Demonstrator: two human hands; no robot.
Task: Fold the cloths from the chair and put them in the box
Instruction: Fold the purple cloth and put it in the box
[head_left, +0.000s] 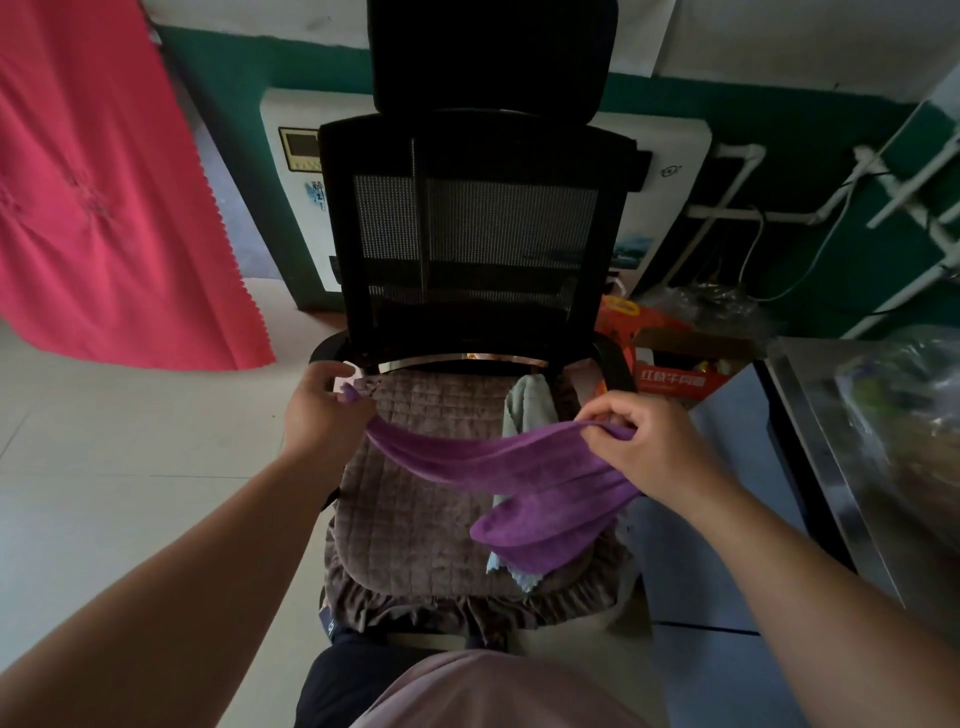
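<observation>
Over the chair seat (415, 499), purple cloth (519, 478) stretched between left hand (322, 415) and right hand (654, 452), fingers pinched shut on opposite corners. Loose tail sagging onto pale green cloth (524, 405) — could drag it off or skew the fold.

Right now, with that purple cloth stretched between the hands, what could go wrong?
The purple cloth sags in the middle and its loose end hangs low, so the fold may come out uneven. That end lies over the pale cloth on the chair and might drag it off. The left hand pinches only a corner, which could slip.
</observation>
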